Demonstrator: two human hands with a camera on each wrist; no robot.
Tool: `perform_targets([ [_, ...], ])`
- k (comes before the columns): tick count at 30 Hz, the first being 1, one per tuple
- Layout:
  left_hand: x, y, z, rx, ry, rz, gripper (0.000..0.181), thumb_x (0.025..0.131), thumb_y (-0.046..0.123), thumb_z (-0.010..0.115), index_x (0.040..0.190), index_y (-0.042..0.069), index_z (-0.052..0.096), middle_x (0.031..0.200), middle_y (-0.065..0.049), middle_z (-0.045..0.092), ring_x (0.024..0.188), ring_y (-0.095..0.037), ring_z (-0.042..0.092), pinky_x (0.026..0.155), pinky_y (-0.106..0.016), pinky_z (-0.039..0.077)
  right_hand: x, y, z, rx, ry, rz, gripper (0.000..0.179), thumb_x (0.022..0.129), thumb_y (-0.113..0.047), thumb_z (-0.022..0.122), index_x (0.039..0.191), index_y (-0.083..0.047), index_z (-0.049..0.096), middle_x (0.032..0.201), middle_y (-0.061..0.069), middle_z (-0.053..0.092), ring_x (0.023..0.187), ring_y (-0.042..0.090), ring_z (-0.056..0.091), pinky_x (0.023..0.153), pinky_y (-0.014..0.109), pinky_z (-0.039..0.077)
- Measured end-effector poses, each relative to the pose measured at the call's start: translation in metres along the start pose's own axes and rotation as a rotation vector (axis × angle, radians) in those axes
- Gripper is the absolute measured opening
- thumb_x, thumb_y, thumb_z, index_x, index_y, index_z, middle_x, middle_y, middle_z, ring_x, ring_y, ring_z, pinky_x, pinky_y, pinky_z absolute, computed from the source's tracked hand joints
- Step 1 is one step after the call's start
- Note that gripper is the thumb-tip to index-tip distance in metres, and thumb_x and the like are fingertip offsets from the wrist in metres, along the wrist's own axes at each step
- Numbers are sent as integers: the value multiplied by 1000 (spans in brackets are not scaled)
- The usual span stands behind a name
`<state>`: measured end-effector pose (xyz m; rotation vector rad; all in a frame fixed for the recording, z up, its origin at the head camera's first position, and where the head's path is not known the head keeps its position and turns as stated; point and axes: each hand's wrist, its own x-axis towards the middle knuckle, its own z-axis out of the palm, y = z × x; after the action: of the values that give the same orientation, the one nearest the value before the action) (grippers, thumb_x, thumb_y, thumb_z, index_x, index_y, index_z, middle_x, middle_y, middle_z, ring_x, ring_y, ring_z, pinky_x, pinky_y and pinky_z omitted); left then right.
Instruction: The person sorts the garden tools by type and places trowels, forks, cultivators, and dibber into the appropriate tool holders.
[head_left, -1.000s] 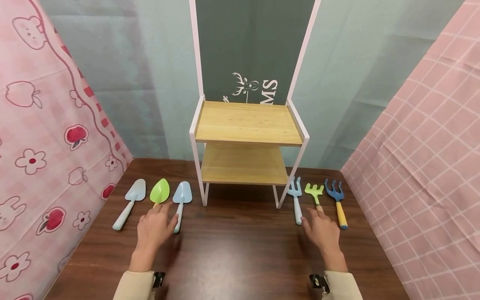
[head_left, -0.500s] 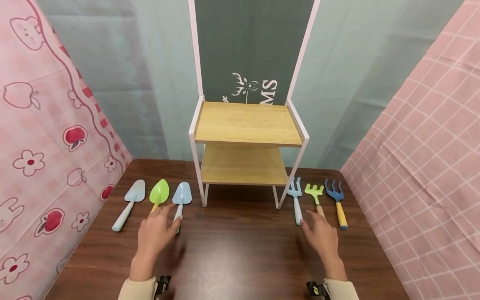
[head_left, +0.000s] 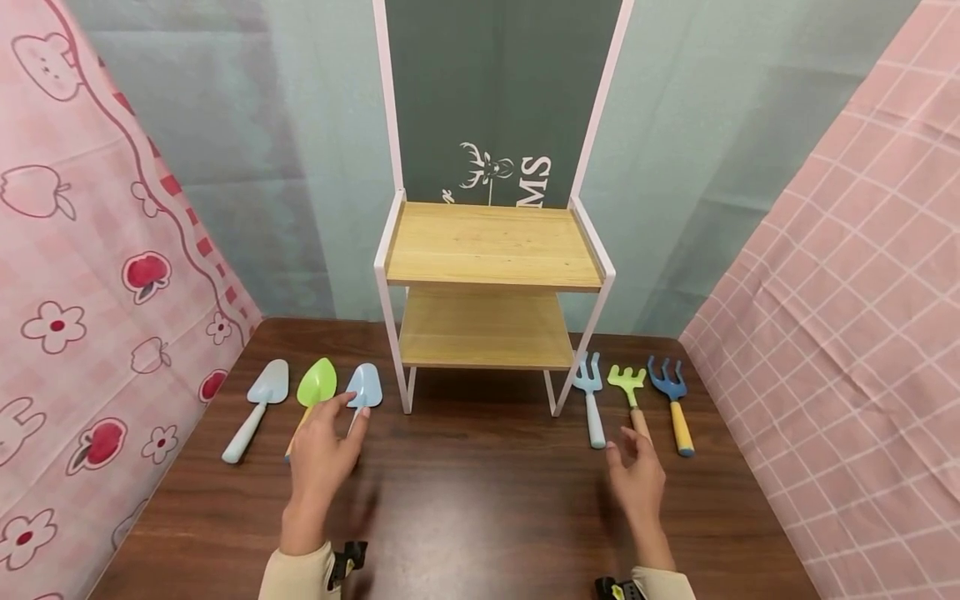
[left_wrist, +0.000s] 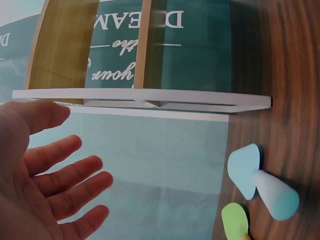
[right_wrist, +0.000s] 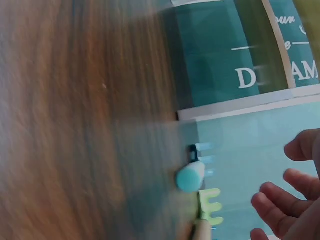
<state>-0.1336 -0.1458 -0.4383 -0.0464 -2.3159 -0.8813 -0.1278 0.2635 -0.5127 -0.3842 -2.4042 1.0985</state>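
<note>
In the head view my left hand hovers over the handles of the green trowel and the light blue trowel, partly hiding both. The left wrist view shows its fingers spread with nothing in them. A third, pale grey-blue trowel lies farther left. On the other side, my right hand is just in front of the green hand fork, over the lower end of its wooden handle. Its fingers are loosely bent and empty. Either side lie a light blue fork and a dark blue fork with a yellow handle.
A two-tier wooden shelf with a white frame stands at the back middle of the brown table. Behind it hangs a grey-green curtain. Pink cloths border the left and right sides.
Both hands have drawn inward. The left hand has shifted right, toward the light blue trowel; the right hand has pulled back a little from the green fork. The tools lie unmoved.
</note>
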Motion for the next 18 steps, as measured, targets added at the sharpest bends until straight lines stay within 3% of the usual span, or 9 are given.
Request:
perform_targets([
  [2, 2, 1, 3, -32, 36, 6, 28, 77, 10, 72, 102, -2, 67, 90, -17, 65, 81, -31, 59, 66, -47, 44, -2, 0, 4, 42, 8, 38, 32, 88, -8, 62, 118, 2, 56, 108, 21, 59, 98, 33, 54, 80, 47, 40],
  [9, 9, 4, 13, -135, 156, 49, 29, 74, 3, 72, 102, -4, 66, 85, -17, 63, 78, -31, 58, 67, -37, 41, -10, 2, 19, 240, 122, 114, 30, 87, -2, 61, 117, 3, 56, 105, 16, 60, 90, 12, 53, 71, 11, 38],
  [14, 13, 10, 16, -234, 193, 51, 32, 75, 0, 69, 106, -4, 64, 89, -19, 63, 80, -30, 59, 66, -30, 40, -10, 6, 27, 381, 190, 196, 34, 86, -2, 61, 119, 4, 53, 109, 16, 58, 92, 13, 52, 73, 13, 39],
  [18, 18, 14, 16, -290, 192, 12, 36, 76, 1, 69, 112, -4, 62, 96, -18, 64, 84, -30, 59, 69, -25, 42, -9, 7, 31, 445, 212, 263, 39, 85, -2, 63, 121, 5, 51, 112, 19, 56, 93, 15, 52, 73, 10, 39],
])
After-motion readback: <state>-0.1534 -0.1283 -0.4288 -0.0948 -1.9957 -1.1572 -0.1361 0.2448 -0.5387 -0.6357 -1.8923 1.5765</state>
